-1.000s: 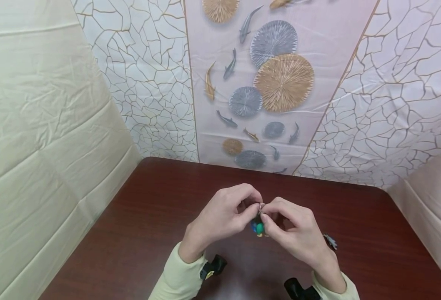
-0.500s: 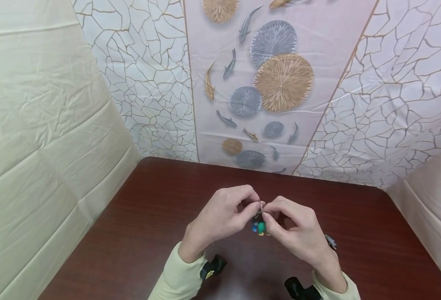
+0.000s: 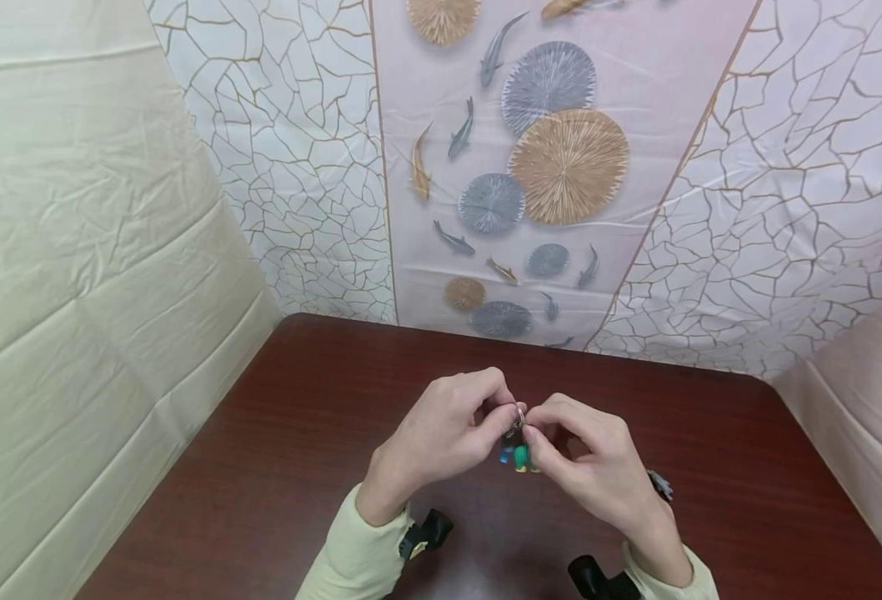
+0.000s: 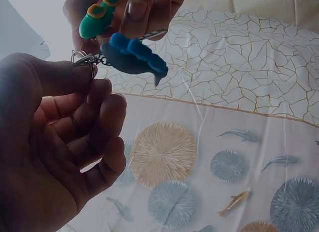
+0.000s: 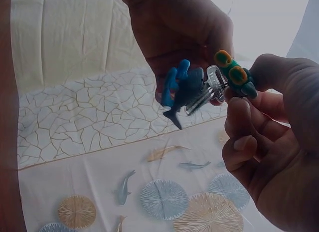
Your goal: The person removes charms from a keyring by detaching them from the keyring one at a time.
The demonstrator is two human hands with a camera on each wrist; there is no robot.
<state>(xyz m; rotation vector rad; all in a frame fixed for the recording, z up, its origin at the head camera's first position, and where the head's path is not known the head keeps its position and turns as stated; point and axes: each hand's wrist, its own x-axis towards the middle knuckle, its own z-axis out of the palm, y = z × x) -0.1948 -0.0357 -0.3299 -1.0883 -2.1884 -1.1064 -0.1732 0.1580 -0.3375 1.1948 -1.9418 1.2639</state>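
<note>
In the lower middle of the head view, the left hand pinches a metal ring between thumb and finger; the right hand pinches its other side, though the exact contact is partly hidden. A green charm and a blue whale-like charm dangle near the fingertips. The ring looks thin and slick, so a slipping fingertip could drop everything onto the table; crowded charms could tangle and hide it.
</note>
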